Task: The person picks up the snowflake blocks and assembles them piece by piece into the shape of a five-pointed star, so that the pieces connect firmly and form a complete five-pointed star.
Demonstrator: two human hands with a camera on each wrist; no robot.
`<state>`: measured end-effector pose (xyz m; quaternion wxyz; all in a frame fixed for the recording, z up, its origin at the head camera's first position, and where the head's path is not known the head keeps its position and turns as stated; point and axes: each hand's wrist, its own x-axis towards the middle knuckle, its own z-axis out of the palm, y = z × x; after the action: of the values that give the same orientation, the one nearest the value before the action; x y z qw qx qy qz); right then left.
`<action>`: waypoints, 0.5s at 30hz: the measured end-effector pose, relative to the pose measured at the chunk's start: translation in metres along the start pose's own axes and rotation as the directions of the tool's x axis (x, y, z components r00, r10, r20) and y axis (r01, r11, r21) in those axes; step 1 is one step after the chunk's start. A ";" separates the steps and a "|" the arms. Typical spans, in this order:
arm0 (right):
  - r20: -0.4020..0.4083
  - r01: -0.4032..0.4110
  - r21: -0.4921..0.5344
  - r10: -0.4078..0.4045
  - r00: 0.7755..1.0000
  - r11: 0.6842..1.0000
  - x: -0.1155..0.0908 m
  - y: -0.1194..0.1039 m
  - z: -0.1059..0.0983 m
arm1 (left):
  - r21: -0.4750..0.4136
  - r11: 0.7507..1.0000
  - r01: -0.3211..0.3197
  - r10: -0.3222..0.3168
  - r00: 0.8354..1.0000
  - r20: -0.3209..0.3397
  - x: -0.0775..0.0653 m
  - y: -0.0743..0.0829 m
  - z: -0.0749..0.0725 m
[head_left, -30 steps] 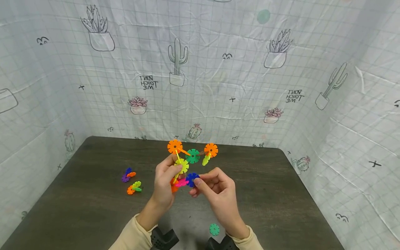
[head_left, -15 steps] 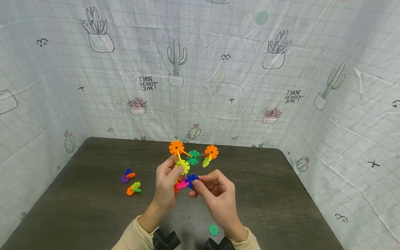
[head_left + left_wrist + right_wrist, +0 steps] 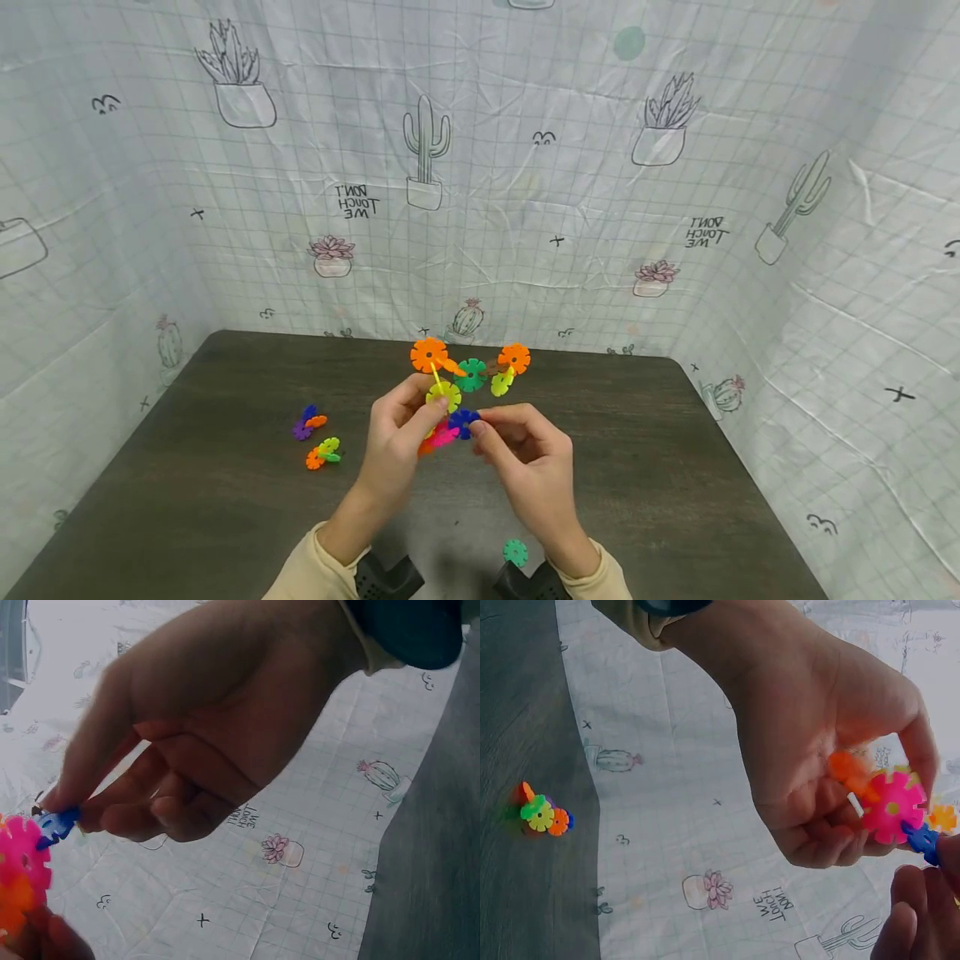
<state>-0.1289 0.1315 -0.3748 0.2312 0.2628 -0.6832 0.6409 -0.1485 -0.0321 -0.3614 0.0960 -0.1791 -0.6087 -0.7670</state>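
Note:
In the head view my left hand (image 3: pixel 395 433) grips a chain of interlocked notched plastic discs by a yellow disc (image 3: pixel 444 398). Above it the chain runs through an orange disc (image 3: pixel 429 356) and a green disc (image 3: pixel 471 375) to another orange disc (image 3: pixel 514 359). A pink disc (image 3: pixel 893 807) hangs by my left palm, beside an orange one, clearest in the right wrist view. My right hand (image 3: pixel 531 479) pinches a blue disc (image 3: pixel 464 423) between thumb and index finger. This blue disc touches the pink one's edge; the wrist views cannot tell how deep the slots engage.
On the dark table (image 3: pixel 637 467) at left lie two small joined clusters, a purple-blue-orange one (image 3: pixel 303 429) and an orange-yellow-green one (image 3: pixel 315 458). A loose green disc (image 3: pixel 515 552) lies near the front, by my right wrist. A patterned cloth (image 3: pixel 495 200) surrounds the table's back and sides.
Both hands keep their holds. The chain has shifted slightly right, and the blue disc has risen a little and tilted with the pink one.

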 end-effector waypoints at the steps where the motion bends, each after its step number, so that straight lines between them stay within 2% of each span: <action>1: 0.001 0.006 -0.002 -0.006 1.000 1.000 0.000 0.000 0.001 | -0.004 1.000 0.015 -0.015 1.000 -0.003 0.000 0.001 -0.001; 8: 0.003 0.042 -0.072 -0.042 0.999 0.997 0.003 0.002 0.005 | -0.082 0.991 0.101 -0.103 0.995 -0.012 0.002 0.003 -0.005; 12: 0.020 0.042 -0.104 -0.040 0.999 0.994 0.006 0.005 0.007 | -0.127 0.987 0.101 -0.104 0.994 -0.015 0.003 0.003 -0.011; 15: 0.037 0.042 -0.110 -0.038 0.999 0.993 0.008 0.007 0.009 | -0.136 0.988 0.076 -0.078 0.997 -0.012 0.003 0.005 -0.016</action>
<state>-0.1395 0.1223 -0.3754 0.2460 0.2743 -0.7162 0.5927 -0.1521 -0.0481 -0.3588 0.0592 -0.1550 -0.5608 -0.8112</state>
